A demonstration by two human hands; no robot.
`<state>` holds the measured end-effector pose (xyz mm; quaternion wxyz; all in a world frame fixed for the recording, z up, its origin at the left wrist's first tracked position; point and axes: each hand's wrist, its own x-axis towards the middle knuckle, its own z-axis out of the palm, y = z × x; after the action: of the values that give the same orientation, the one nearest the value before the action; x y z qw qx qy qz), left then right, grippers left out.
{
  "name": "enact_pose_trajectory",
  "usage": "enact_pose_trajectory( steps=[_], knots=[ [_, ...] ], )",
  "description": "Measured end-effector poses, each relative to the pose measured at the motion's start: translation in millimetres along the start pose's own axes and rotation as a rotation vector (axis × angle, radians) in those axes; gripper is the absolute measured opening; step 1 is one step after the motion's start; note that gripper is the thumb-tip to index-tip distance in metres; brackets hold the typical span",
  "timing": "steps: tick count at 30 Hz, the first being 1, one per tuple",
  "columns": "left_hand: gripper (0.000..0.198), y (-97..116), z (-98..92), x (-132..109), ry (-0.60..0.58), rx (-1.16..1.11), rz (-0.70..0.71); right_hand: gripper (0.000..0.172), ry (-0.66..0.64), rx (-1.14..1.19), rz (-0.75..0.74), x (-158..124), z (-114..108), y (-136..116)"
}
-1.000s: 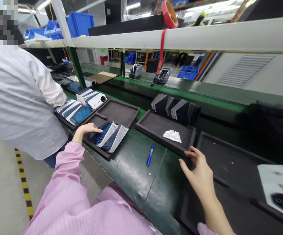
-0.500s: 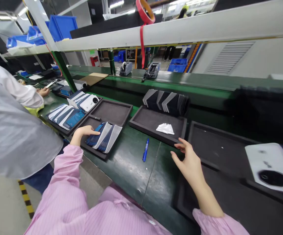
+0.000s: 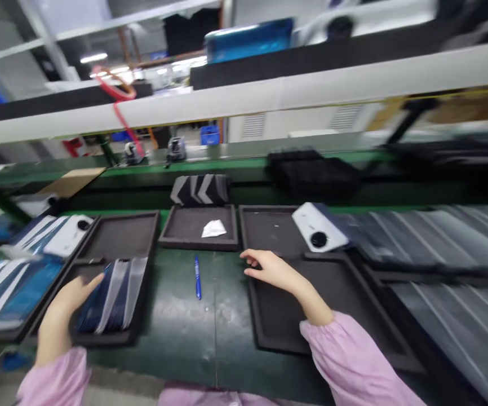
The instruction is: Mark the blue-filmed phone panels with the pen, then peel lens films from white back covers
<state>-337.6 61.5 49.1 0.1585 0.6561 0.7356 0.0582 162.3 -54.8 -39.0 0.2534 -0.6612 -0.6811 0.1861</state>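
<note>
My left hand (image 3: 64,304) is at the left side of a stack of thin phone back panels (image 3: 115,296), dark blue with pale edges, leaning in a black tray (image 3: 115,338). Its thumb stretches to the stack's edge; the other fingers are blurred and partly hidden. My right hand (image 3: 275,272) is open and holds nothing, its fingers loosely bent above the left edge of a black divided tray (image 3: 311,287). In that tray's far part lies a white phone back panel (image 3: 314,225) with a round black camera area, beside a dark panel.
Between my hands a blue pen (image 3: 197,276) lies on the green bench (image 3: 180,316). Behind it, a small black tray (image 3: 197,243) holds a crumpled white wipe (image 3: 213,228). More panels (image 3: 11,287) fill a tray at left; wrapped panels (image 3: 430,237) lie at right. Red tape (image 3: 115,87) hangs from the shelf.
My view has swung right, bringing the wrapped panels at right into sight. My left hand stays by the stack; my right hand stays empty near the right tray.
</note>
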Motion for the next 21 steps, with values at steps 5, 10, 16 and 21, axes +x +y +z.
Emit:
enact_pose_trajectory(
  steps=[5, 10, 16, 21],
  knots=[
    [0.074, 51.8, 42.7, -30.4, 0.396, -0.263, 0.11, 0.02, 0.251, -0.195, 0.386, 20.8, -56.6, 40.8],
    [0.048, 155.3, 141.0, -86.0, 0.271, -0.62, 0.689, 0.038, 0.579, -0.484, 0.806, 20.6, -84.5, 80.4],
    [0.03, 226.4, 227.8, -109.2, 0.173, -0.57, 1.117, 0.036, 0.712, -0.688, 0.873, 15.8, -70.7, 97.6],
    [0.023, 225.8, 253.8, -109.1, 0.191, -0.632, 1.214, 0.04, 0.751, -0.808, 0.86, 22.0, -60.1, 106.6]
  ],
)
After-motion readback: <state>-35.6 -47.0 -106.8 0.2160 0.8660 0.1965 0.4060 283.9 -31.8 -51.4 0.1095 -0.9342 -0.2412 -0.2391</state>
